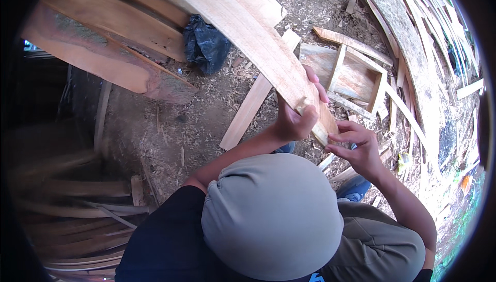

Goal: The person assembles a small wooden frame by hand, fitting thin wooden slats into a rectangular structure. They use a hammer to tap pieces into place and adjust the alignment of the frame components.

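A long pale wooden board [248,34] runs from the top of the view down to my hands, its near end tilted toward me. My left hand [297,119] is wrapped round it close to that end, thumb on the near edge and fingertips showing over the far edge. Beside the thumb is a small yellowish piece [302,104]; I cannot make out what it is. At the very end of the board, my right hand [359,145] pinches the corner between thumb and fingers. The cap [274,215] covers the lower middle of the view.
A shallow wooden frame [337,69] with a divider lies on the shaving-strewn ground beyond my right hand. Behind my left wrist lies a flat plank [248,114]. A black plastic bag [206,44] rests against wide boards [103,70]. Long strips [426,23] line the right side.
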`<state>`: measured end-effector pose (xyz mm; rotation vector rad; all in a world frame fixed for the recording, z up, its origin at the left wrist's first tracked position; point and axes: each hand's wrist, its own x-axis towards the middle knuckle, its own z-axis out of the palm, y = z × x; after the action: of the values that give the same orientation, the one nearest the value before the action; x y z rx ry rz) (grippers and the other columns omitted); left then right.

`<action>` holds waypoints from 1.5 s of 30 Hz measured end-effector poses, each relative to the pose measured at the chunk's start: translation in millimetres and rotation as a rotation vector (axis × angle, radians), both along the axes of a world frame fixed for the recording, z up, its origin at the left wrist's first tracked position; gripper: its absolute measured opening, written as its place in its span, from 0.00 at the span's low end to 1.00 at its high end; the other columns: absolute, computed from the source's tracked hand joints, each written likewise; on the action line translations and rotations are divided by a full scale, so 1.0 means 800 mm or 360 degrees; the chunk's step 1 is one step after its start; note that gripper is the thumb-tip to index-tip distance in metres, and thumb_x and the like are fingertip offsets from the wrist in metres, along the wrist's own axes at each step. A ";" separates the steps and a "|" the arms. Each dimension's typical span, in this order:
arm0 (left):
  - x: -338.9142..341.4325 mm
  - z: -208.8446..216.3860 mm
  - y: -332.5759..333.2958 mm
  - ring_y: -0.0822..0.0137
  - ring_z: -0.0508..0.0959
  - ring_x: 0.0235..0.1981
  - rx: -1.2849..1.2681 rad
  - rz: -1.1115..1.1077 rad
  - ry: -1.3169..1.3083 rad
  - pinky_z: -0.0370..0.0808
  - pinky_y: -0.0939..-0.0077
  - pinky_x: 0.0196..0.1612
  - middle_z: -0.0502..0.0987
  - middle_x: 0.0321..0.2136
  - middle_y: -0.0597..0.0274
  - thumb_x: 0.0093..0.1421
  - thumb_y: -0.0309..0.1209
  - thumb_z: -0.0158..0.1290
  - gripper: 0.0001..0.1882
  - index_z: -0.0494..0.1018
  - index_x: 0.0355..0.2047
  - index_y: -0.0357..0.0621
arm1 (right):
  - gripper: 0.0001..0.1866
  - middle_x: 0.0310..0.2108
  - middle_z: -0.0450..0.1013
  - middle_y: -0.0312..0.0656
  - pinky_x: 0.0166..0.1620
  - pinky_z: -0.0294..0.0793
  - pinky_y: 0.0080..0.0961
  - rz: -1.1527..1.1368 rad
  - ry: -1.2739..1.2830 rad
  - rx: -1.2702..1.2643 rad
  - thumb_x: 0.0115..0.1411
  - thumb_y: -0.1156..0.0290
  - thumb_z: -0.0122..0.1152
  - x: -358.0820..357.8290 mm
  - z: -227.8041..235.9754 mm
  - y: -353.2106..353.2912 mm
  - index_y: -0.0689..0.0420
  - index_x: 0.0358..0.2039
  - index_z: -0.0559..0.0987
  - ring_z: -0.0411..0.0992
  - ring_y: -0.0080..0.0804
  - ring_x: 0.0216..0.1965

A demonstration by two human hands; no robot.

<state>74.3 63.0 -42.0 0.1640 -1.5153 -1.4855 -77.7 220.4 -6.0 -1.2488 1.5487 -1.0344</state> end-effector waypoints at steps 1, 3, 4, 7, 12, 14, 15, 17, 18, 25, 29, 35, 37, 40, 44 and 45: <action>-0.001 0.002 0.001 0.62 0.77 0.36 0.0036 -0.0023 -0.0040 0.79 0.65 0.38 0.61 0.45 0.52 0.50 0.22 0.43 0.26 0.54 0.51 0.34 | 0.14 0.46 0.80 0.44 0.45 0.78 0.24 0.0006 -0.0007 -0.0002 0.50 0.73 0.77 -0.001 0.001 0.000 0.57 0.39 0.87 0.79 0.30 0.43; -0.004 0.016 0.008 0.62 0.76 0.36 0.0199 -0.0007 -0.0011 0.79 0.64 0.37 0.60 0.44 0.53 0.47 0.23 0.42 0.26 0.55 0.50 0.35 | 0.14 0.45 0.80 0.43 0.44 0.78 0.24 0.0018 -0.0060 -0.0015 0.50 0.73 0.76 0.001 0.001 -0.001 0.56 0.39 0.87 0.79 0.30 0.42; -0.003 0.019 0.010 0.62 0.76 0.36 0.0266 -0.0021 -0.0002 0.79 0.64 0.37 0.60 0.44 0.53 0.47 0.24 0.43 0.26 0.55 0.49 0.35 | 0.14 0.44 0.80 0.43 0.44 0.78 0.24 0.0030 -0.0059 -0.0003 0.50 0.73 0.76 0.001 0.003 -0.001 0.56 0.39 0.87 0.79 0.30 0.42; -0.003 0.025 0.008 0.61 0.74 0.35 0.0341 -0.0033 0.0021 0.79 0.65 0.35 0.60 0.44 0.53 0.43 0.28 0.44 0.29 0.56 0.48 0.35 | 0.14 0.43 0.80 0.43 0.44 0.78 0.25 0.0046 -0.0071 -0.0002 0.50 0.73 0.76 0.003 0.007 -0.001 0.56 0.39 0.87 0.79 0.31 0.41; -0.005 0.024 0.010 0.61 0.74 0.34 0.0346 0.0011 -0.0042 0.79 0.66 0.33 0.60 0.44 0.52 0.41 0.30 0.45 0.31 0.56 0.48 0.35 | 0.14 0.43 0.80 0.43 0.45 0.78 0.26 0.0056 -0.0040 0.0019 0.50 0.73 0.77 0.002 0.006 0.002 0.56 0.38 0.87 0.79 0.33 0.41; -0.005 0.024 0.013 0.61 0.73 0.34 0.0383 0.0040 -0.0075 0.79 0.67 0.33 0.60 0.44 0.52 0.41 0.31 0.45 0.31 0.56 0.49 0.35 | 0.13 0.43 0.80 0.43 0.46 0.78 0.26 0.0035 -0.0031 0.0033 0.49 0.72 0.77 0.005 0.008 -0.001 0.56 0.37 0.87 0.79 0.34 0.41; -0.004 0.024 0.014 0.61 0.73 0.34 0.0414 0.0050 -0.0078 0.80 0.67 0.33 0.60 0.44 0.53 0.41 0.31 0.46 0.31 0.56 0.49 0.35 | 0.13 0.43 0.80 0.43 0.46 0.78 0.26 0.0023 -0.0025 0.0042 0.49 0.72 0.77 0.004 0.009 0.000 0.56 0.37 0.87 0.79 0.34 0.41; -0.003 0.025 0.015 0.61 0.73 0.34 0.0464 0.0056 -0.0063 0.80 0.68 0.33 0.61 0.44 0.53 0.41 0.31 0.46 0.31 0.56 0.49 0.35 | 0.19 0.40 0.79 0.41 0.47 0.77 0.27 0.0012 -0.0018 -0.0010 0.48 0.70 0.78 0.004 0.002 0.003 0.58 0.41 0.84 0.78 0.32 0.40; -0.003 0.026 0.016 0.61 0.73 0.34 0.0482 0.0053 -0.0046 0.80 0.68 0.32 0.61 0.44 0.53 0.41 0.31 0.45 0.31 0.56 0.49 0.35 | 0.21 0.38 0.79 0.40 0.48 0.77 0.28 -0.0018 -0.0090 0.0037 0.48 0.69 0.79 0.006 0.005 0.000 0.58 0.42 0.82 0.78 0.31 0.40; -0.020 0.033 0.018 0.59 0.73 0.36 0.0804 -0.0198 -0.0161 0.82 0.63 0.32 0.64 0.44 0.51 0.41 0.34 0.46 0.37 0.55 0.54 0.33 | 0.22 0.36 0.75 0.30 0.41 0.71 0.17 0.0227 -0.1022 0.0676 0.53 0.66 0.77 -0.023 0.024 -0.020 0.58 0.45 0.78 0.71 0.15 0.37; -0.035 0.043 0.023 0.58 0.74 0.38 0.0770 -0.0204 -0.0212 0.82 0.59 0.34 0.65 0.45 0.50 0.43 0.34 0.45 0.37 0.55 0.55 0.32 | 0.27 0.37 0.77 0.38 0.42 0.71 0.22 0.0314 -0.0977 0.0478 0.53 0.57 0.75 -0.021 0.013 -0.019 0.62 0.47 0.79 0.74 0.23 0.38; -0.063 0.077 0.011 0.57 0.73 0.40 0.0849 -0.0244 -0.0487 0.78 0.55 0.39 0.64 0.47 0.54 0.46 0.37 0.44 0.35 0.57 0.56 0.37 | 0.25 0.35 0.78 0.35 0.40 0.71 0.17 0.0096 -0.1294 0.0433 0.54 0.65 0.76 -0.033 0.040 -0.018 0.64 0.48 0.78 0.74 0.18 0.34; -0.072 0.084 0.006 0.58 0.73 0.40 0.1020 -0.0231 -0.0577 0.75 0.54 0.41 0.65 0.46 0.55 0.47 0.38 0.43 0.35 0.57 0.57 0.40 | 0.28 0.37 0.77 0.37 0.40 0.71 0.18 0.0037 -0.1361 0.0421 0.52 0.61 0.77 -0.035 0.039 -0.020 0.65 0.48 0.78 0.74 0.18 0.36; -0.072 0.099 -0.025 0.59 0.71 0.40 0.1060 -0.0208 -0.0678 0.74 0.54 0.41 0.67 0.43 0.56 0.47 0.37 0.44 0.34 0.58 0.57 0.41 | 0.39 0.43 0.74 0.42 0.40 0.72 0.19 -0.0052 -0.1167 0.0315 0.51 0.56 0.78 -0.042 0.070 -0.030 0.66 0.56 0.71 0.73 0.22 0.38; -0.084 0.138 -0.028 0.59 0.71 0.40 0.1039 0.0012 -0.0616 0.73 0.54 0.44 0.68 0.41 0.56 0.47 0.38 0.45 0.32 0.62 0.54 0.41 | 0.54 0.49 0.72 0.51 0.42 0.75 0.18 -0.0219 -0.1454 0.0158 0.50 0.61 0.80 -0.053 0.111 -0.021 0.63 0.68 0.53 0.73 0.22 0.36; -0.087 0.144 -0.028 0.59 0.71 0.40 0.1054 0.0044 -0.0590 0.73 0.55 0.44 0.68 0.40 0.55 0.47 0.38 0.45 0.31 0.63 0.53 0.41 | 0.53 0.50 0.71 0.52 0.41 0.76 0.17 -0.0106 -0.1354 0.0043 0.49 0.63 0.80 -0.061 0.114 -0.017 0.61 0.68 0.55 0.73 0.21 0.35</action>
<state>4.9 40.9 73.5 0.8872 -1.2267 -1.9650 -126.5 206.9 85.3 -0.5905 0.9296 -1.3451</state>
